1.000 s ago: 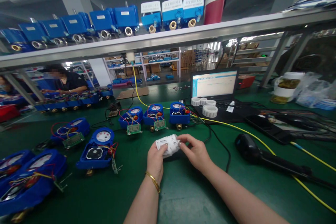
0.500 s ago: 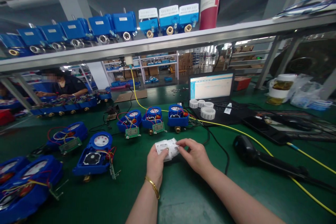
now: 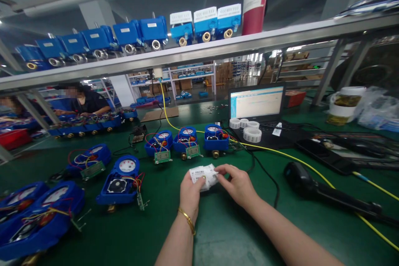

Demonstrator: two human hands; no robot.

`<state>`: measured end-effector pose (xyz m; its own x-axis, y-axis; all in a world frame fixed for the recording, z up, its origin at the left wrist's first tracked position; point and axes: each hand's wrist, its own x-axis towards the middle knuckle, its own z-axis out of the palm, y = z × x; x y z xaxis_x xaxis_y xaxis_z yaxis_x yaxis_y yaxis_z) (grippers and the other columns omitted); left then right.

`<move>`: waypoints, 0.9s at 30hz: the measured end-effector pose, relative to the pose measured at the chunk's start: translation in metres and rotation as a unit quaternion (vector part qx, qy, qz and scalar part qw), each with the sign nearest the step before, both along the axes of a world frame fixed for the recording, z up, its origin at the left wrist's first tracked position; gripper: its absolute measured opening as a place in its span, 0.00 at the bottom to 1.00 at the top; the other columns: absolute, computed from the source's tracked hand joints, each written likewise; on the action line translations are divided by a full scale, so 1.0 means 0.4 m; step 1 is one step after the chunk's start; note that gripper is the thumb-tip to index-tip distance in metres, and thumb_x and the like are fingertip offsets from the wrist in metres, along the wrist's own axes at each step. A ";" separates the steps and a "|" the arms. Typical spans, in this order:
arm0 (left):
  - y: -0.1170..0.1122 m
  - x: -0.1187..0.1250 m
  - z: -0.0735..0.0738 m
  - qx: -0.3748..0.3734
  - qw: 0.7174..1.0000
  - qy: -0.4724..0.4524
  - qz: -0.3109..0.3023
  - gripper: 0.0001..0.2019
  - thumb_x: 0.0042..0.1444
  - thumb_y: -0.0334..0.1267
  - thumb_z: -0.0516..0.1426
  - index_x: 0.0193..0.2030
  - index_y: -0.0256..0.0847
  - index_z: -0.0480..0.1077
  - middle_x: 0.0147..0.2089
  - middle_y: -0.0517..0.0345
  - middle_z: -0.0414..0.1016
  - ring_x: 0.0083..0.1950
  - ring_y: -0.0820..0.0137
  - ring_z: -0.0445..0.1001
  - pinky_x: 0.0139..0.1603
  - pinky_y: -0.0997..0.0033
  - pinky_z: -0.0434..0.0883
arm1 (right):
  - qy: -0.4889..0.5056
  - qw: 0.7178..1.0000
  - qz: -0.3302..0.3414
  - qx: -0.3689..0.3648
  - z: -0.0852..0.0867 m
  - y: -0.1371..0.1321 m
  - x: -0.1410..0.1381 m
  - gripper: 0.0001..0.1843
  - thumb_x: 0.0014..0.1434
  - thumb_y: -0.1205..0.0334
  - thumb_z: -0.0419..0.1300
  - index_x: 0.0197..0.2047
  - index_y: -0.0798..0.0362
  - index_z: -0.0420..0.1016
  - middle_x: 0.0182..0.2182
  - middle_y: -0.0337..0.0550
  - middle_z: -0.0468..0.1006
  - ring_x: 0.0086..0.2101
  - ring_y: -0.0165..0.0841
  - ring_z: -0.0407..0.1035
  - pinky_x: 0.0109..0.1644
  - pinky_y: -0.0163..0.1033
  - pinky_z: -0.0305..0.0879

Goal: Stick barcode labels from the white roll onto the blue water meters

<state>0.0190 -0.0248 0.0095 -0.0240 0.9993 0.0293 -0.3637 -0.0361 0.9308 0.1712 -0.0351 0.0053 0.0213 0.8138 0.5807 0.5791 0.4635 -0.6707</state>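
Observation:
White barcode labels (image 3: 203,172), bunched or folded together, are held just above the green bench. My left hand (image 3: 190,194) grips them from the left side, thumb across the front; a gold bangle circles that wrist. At the right edge of the labels, my right hand (image 3: 237,186) pinches a corner between thumb and fingertips. Beyond the hands stand blue water meters with open housings, the closest a meter (image 3: 215,143) with its dial up and wires showing. Another open meter (image 3: 120,185) sits to the left, its small green circuit board (image 3: 141,197) hanging out on wires.
A laptop (image 3: 256,102) stands behind several label rolls (image 3: 252,134). A black barcode scanner (image 3: 327,191) and yellow cable (image 3: 296,162) lie at right, near a cup (image 3: 343,106). Overhead, a shelf (image 3: 193,56) carries blue meters and a red cylinder (image 3: 255,4). A co-worker (image 3: 85,102) sits at far left.
The whole view has shifted slightly, so the scene sits further right in the picture. Both hands keep nearly the same hold on the labels.

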 end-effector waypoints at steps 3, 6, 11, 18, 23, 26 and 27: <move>-0.002 0.001 0.003 -0.001 1.000 -0.007 -0.007 0.18 0.35 0.32 0.63 0.37 0.33 0.72 0.36 0.49 0.79 0.35 0.63 0.76 0.38 0.68 0.69 | 0.000 1.000 0.002 -0.001 0.003 -0.001 0.001 0.07 0.54 0.64 0.55 0.34 0.50 0.74 0.28 0.40 0.76 0.30 0.34 0.71 0.32 0.37 0.64; -0.003 0.002 0.004 -0.004 1.000 -0.014 -0.010 0.18 0.35 0.32 0.63 0.37 0.32 0.72 0.35 0.50 0.79 0.35 0.64 0.76 0.37 0.69 0.70 | -0.005 1.000 0.004 0.006 0.005 -0.004 0.001 0.07 0.54 0.65 0.55 0.33 0.49 0.74 0.28 0.39 0.76 0.30 0.33 0.70 0.33 0.37 0.65; -0.001 0.002 0.001 -0.008 0.999 -0.031 -0.004 0.17 0.35 0.32 0.63 0.37 0.32 0.72 0.36 0.49 0.79 0.35 0.64 0.76 0.39 0.68 0.69 | -0.052 0.996 0.021 0.073 0.009 -0.011 0.002 0.07 0.57 0.66 0.55 0.37 0.50 0.73 0.30 0.41 0.76 0.32 0.34 0.69 0.37 0.38 0.66; 0.000 0.005 -0.010 -0.027 0.998 -0.061 0.007 0.18 0.33 0.31 0.63 0.37 0.31 0.72 0.35 0.48 0.79 0.34 0.64 0.76 0.38 0.68 0.70 | -0.131 0.979 0.022 0.151 0.023 -0.023 -0.002 0.09 0.62 0.64 0.52 0.38 0.50 0.74 0.28 0.43 0.74 0.32 0.35 0.67 0.36 0.39 0.65; 0.001 0.007 -0.009 -0.043 0.995 -0.087 0.018 0.17 0.33 0.32 0.64 0.35 0.30 0.72 0.34 0.48 0.79 0.34 0.64 0.76 0.37 0.69 0.70 | -0.119 0.981 0.024 0.152 0.013 -0.020 -0.004 0.06 0.61 0.68 0.53 0.36 0.51 0.70 0.28 0.43 0.73 0.32 0.35 0.66 0.36 0.40 0.65; 0.003 0.008 -0.006 -0.060 0.991 -0.112 0.038 0.16 0.33 0.33 0.63 0.34 0.31 0.72 0.32 0.50 0.79 0.32 0.65 0.76 0.35 0.69 0.71 | -0.092 0.988 0.055 0.115 0.005 -0.017 -0.010 0.06 0.58 0.71 0.54 0.34 0.50 0.67 0.30 0.42 0.72 0.34 0.35 0.66 0.37 0.40 0.66; 0.004 0.009 -0.005 -0.066 0.989 -0.120 0.046 0.16 0.33 0.32 0.63 0.33 0.31 0.71 0.31 0.51 0.78 0.31 0.65 0.76 0.34 0.70 0.71 | -0.082 0.989 0.065 0.102 0.004 -0.017 -0.014 0.07 0.58 0.72 0.53 0.33 0.50 0.67 0.31 0.42 0.72 0.35 0.35 0.66 0.38 0.40 0.66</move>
<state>0.0224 -0.0233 0.0073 -0.1063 0.9873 -0.1182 -0.5762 0.0357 0.8165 0.1657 -0.0419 0.0069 -0.1846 0.6692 0.7197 0.5984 0.6575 -0.4579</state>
